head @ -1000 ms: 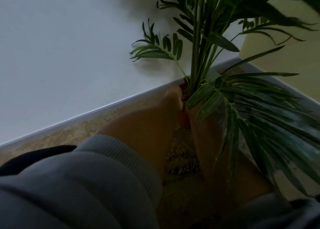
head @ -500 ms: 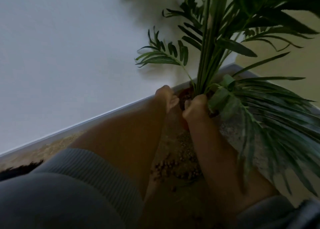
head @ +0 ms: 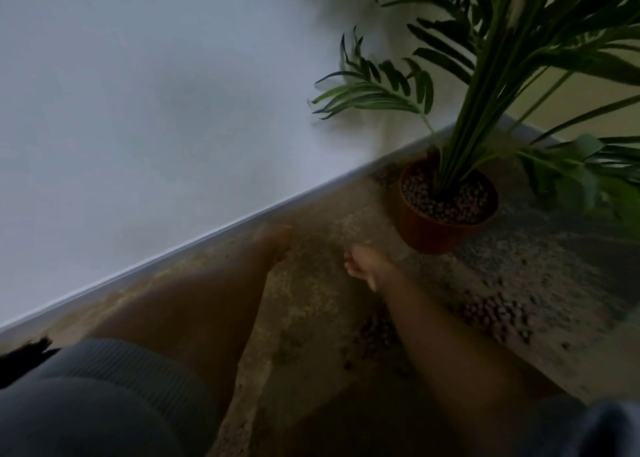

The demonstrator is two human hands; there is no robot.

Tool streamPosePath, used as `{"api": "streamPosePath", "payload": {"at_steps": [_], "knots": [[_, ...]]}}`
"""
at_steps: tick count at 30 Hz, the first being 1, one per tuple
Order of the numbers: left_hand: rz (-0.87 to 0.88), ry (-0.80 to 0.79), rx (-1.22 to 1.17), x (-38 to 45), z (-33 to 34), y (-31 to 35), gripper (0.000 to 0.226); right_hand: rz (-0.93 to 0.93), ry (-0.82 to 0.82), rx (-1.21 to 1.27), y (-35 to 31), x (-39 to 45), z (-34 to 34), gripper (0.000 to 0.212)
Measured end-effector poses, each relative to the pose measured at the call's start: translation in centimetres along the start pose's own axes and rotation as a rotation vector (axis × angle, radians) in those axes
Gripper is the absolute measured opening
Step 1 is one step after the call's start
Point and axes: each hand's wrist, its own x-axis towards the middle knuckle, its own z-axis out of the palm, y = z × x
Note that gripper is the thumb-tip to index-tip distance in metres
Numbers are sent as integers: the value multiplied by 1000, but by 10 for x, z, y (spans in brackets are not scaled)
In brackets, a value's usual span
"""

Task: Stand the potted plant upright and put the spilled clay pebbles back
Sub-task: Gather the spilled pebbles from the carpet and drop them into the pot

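Note:
The potted plant stands upright in a terracotta pot (head: 436, 233) in the floor corner at the right, its green fronds (head: 491, 76) rising up and out. Clay pebbles (head: 446, 204) fill the pot's top. Spilled clay pebbles (head: 491, 313) lie in a patch on the speckled floor to the right of my right forearm, with more scattered between my arms. My left hand (head: 275, 242) hovers near the skirting, fingers curled, holding nothing that I can see. My right hand (head: 363, 264) is just left of the pot, apart from it, fingers loosely spread and empty.
A white wall (head: 156, 93) with a pale skirting board (head: 214, 233) runs diagonally on the left. A second wall meets it behind the plant. Grey sleeves cover my upper arms at the bottom. The scene is dim and blurred.
Both hands held the plant at its stem base; they have let go and pulled back toward me. The pot now stands upright in plain view, and the view has shifted.

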Motion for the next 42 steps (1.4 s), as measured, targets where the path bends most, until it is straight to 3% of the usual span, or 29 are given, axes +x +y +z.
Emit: {"api": "streamPosePath", "payload": {"at_steps": [3, 6, 11, 15, 20, 25, 28, 31, 33, 37, 42], "knots": [[15, 38, 144, 17, -23, -22, 29, -55, 68, -224, 13, 12, 12, 29], [40, 135, 237, 30, -37, -42, 23, -169, 150, -573, 24, 20, 14, 26], [18, 75, 290, 49, -49, -63, 25, -203, 398, -875, 35, 30, -5, 37], [66, 0, 381, 59, -44, -74, 30, -108, 494, -1014, 44, 37, -20, 53], [76, -23, 525, 66, -32, -77, 27, -86, 381, -1140, 56, 41, -35, 58], [199, -43, 658, 65, -7, -73, 20, -183, 290, -1178, 64, 45, -49, 47], [319, -178, 758, 58, 22, -65, 19, -283, 168, -1221, 64, 43, -60, 31], [413, -337, 687, 45, 55, -62, 12, -336, 31, -1316, 62, 35, -69, 17], [430, -436, 652, 37, 75, -59, 13, -367, -22, -1398, 62, 28, -74, 27], [455, -708, 731, 23, 108, -56, 27, -348, -162, -1431, 67, 18, -83, 78], [509, -768, 955, 8, 116, -64, 32, -365, -215, -1535, 69, 12, -91, 112]]}}
